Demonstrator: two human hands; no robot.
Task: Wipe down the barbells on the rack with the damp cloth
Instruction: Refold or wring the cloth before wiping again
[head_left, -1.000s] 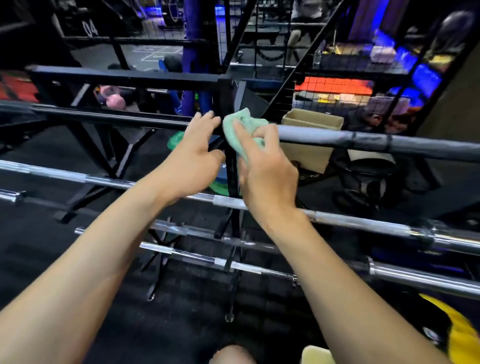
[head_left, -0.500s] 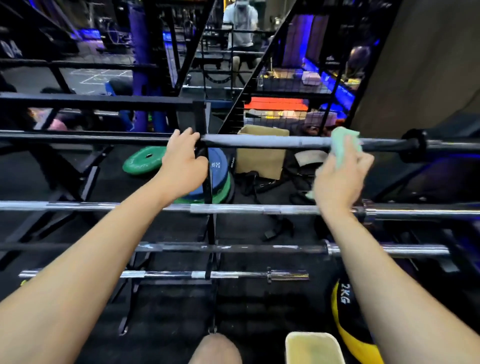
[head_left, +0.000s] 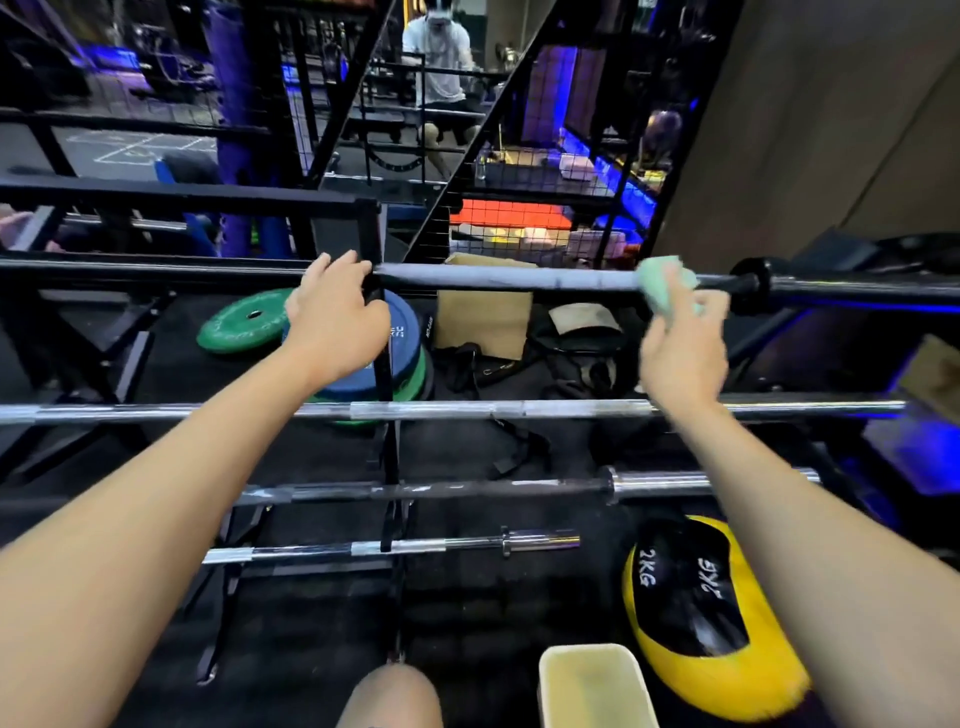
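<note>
Since 0.5 s ago, cloth (head_left: 666, 287) has stayed near the top bar's (head_left: 519, 278) right collar; left hand (head_left: 336, 319) unchanged. Nearest: tub (head_left: 592, 686), yellow 2KG ball (head_left: 696, 618). Beyond, three lower bars (head_left: 441, 410). Farthest, right hand (head_left: 683, 345), fingers pinching cloth against top bar; left-hand fingers (head_left: 332, 265) curl over the bar at the rack post (head_left: 385, 364).

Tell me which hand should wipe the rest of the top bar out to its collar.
Probably the right. The right hand already holds the green cloth against the top bar, close to the collar. The left hand has no cloth and grips the bar at the rack post.
</note>
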